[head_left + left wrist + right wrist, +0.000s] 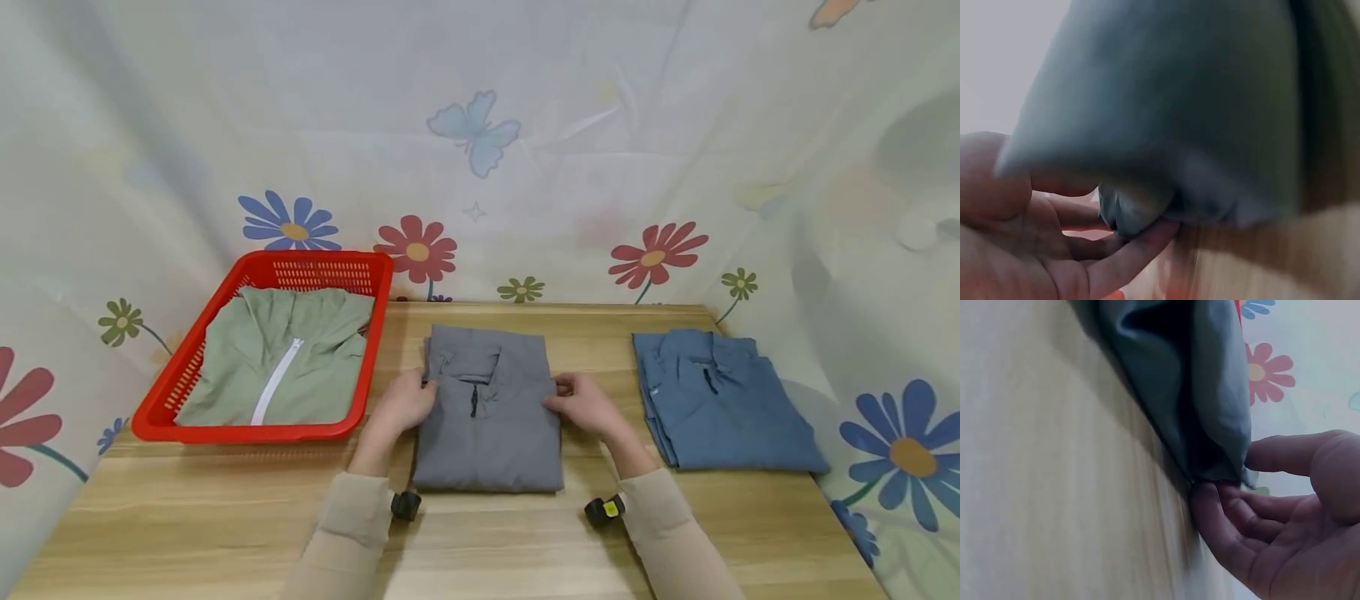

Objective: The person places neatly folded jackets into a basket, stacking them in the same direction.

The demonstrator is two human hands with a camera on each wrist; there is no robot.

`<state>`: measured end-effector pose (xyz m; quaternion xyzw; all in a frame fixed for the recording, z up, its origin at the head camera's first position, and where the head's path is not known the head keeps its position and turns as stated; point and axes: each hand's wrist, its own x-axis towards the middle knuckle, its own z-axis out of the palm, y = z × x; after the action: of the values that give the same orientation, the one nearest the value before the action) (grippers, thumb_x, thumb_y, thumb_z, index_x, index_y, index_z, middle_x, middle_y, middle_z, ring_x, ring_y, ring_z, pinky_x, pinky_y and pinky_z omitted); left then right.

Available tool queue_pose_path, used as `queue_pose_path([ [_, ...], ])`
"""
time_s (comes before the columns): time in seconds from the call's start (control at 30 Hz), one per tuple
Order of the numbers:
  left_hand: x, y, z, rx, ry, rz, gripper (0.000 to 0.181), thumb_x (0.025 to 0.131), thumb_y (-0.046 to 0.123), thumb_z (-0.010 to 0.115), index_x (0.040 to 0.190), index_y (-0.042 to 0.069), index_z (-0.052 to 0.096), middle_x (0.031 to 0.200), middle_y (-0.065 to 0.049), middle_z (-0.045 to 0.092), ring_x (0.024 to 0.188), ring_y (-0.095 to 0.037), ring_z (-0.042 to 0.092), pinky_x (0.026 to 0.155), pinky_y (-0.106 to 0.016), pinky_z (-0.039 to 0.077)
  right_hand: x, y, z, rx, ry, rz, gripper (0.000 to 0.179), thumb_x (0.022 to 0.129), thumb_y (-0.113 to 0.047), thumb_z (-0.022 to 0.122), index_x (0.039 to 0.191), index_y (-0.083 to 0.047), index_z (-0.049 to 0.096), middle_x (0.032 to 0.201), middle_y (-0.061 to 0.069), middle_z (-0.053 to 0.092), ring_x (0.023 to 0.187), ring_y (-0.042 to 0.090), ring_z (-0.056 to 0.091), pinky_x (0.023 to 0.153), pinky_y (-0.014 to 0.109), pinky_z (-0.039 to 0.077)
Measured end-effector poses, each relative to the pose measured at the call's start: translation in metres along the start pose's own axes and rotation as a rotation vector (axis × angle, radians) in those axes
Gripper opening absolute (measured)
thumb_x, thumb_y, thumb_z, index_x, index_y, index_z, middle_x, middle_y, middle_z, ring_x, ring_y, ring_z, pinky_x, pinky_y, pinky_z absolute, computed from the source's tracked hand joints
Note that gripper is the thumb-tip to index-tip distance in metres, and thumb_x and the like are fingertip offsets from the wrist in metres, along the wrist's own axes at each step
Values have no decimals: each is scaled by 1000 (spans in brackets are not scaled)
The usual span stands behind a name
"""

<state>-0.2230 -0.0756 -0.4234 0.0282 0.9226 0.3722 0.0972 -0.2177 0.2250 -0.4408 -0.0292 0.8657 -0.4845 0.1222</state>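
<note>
A folded grey garment (495,442) with a collar and a short dark zip lies in front of me at the middle of the table. My left hand (405,400) grips its left edge; in the left wrist view the thumb is over the cloth and the fingers (1135,259) reach beneath it. On the opposite side my right hand (588,404) pinches the right edge. Seen from the right wrist, the folded layers (1219,394) sit between the thumb and the curled fingers (1210,515), close over the wood.
To the left stands a red plastic basket (382,333) with a light green zipped garment (225,367) in it. A folded blue garment (735,417) lies on the wooden table (495,550) at right. A flowered curtain (570,200) hangs behind the table and along its sides.
</note>
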Motion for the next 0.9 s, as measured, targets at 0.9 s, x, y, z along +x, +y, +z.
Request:
queue_pose_path([
  [0.9,4,-4,2,-356,-20,-34,46,97,11,53,140,-1,41,138,-25,42,125,-34,41,100,-49,38,3,0,3,152,46,10,48,92,-8,64,137,0,48,131,24,50,120,35,49,94,46,45],
])
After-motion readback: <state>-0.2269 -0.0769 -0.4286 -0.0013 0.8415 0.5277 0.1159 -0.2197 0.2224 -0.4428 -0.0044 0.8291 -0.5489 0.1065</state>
